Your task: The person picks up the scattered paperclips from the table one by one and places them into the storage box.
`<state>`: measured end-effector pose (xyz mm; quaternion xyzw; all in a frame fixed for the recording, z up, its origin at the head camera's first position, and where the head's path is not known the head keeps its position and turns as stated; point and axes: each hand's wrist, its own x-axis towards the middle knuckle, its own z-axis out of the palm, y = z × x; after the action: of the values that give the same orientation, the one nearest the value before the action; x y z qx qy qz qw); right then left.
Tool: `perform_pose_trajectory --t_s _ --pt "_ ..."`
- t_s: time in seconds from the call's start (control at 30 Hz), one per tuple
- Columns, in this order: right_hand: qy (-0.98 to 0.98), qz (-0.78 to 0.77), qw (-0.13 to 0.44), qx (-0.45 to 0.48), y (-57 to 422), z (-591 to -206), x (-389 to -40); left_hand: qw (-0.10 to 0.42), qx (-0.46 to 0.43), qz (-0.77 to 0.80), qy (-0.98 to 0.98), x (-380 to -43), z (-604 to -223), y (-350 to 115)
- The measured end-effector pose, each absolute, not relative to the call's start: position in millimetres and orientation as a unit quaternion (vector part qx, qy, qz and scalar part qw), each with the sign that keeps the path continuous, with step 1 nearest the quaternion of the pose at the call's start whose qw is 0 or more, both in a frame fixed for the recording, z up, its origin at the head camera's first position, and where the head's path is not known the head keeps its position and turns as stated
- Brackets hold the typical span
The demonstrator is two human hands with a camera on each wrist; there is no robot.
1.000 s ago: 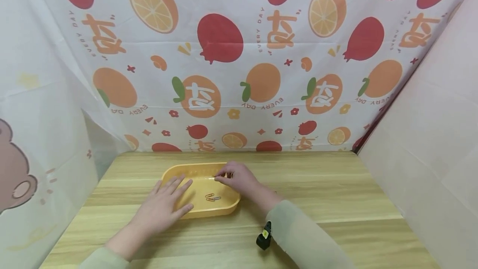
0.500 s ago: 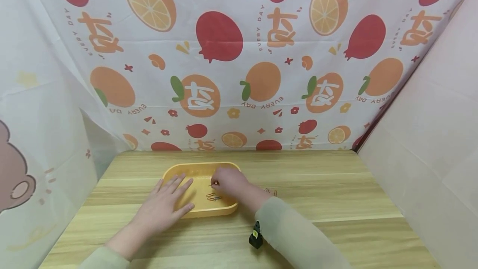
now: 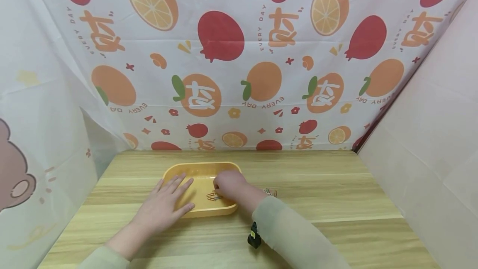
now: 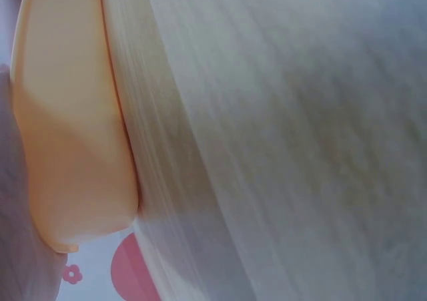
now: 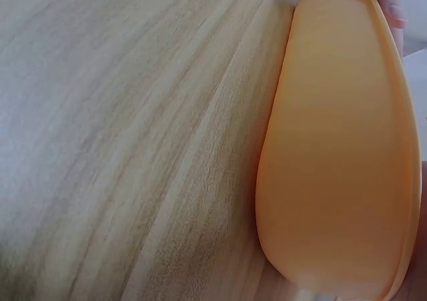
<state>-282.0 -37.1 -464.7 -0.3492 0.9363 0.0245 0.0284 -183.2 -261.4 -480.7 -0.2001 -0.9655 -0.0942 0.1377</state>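
A yellow-orange tray [image 3: 190, 211] lies on the table, with several small paper clips [image 3: 211, 195], orange and blue, on its floor. My left hand [image 3: 164, 202] rests spread over the tray's left end, fingers straight. Inside the right half of the tray is my right hand [image 3: 230, 184], thumb and fingers curled low beside the clips. It appears to pinch a paper clip, though the fingertips are mostly hidden by the hand. Both wrist views show mainly the tray's outer wall [image 4: 73, 127] and hardly any hand.
More paper clips [image 3: 267, 191] lie on the wooden table [image 3: 317, 202] right of the tray, partly behind the right forearm. A black device [image 3: 254, 238] hangs at the right sleeve. A fruit-print cloth [image 3: 239, 74] rises behind the table, with pale cloth walls at both sides.
My right hand has come from the tray's back right rim toward its middle and down to the clips, carrying a paper clip. Clips right of the tray came into view. My left hand stays put.
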Motion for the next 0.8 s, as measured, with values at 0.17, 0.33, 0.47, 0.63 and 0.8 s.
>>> perform_pose_trajectory --t_s 0.17,0.33,0.47,0.63,0.8 --pt "0.937 0.023 0.034 -0.347 -36.9 -464.2 -280.8 0.132 -0.198 -0.096 -0.967 -182.0 -479.2 -260.4" --pt "0.937 0.006 0.036 -0.347 -36.8 -463.5 -280.2 0.129 -0.197 -0.099 -0.967 -180.9 -478.2 -259.7" --pt "0.937 -0.023 0.039 -0.345 -35.7 -462.2 -280.6 0.128 -0.197 -0.095 -0.967 -181.8 -479.1 -260.4" --pt "0.937 -0.053 0.034 -0.344 -34.9 -461.2 -281.1 0.141 -0.2 -0.097 -0.965 -182.6 -480.0 -260.6" --pt "0.939 -0.085 0.028 -0.333 -33.7 -459.8 -279.9 0.147 -0.202 -0.102 -0.963 -181.6 -479.1 -261.2"
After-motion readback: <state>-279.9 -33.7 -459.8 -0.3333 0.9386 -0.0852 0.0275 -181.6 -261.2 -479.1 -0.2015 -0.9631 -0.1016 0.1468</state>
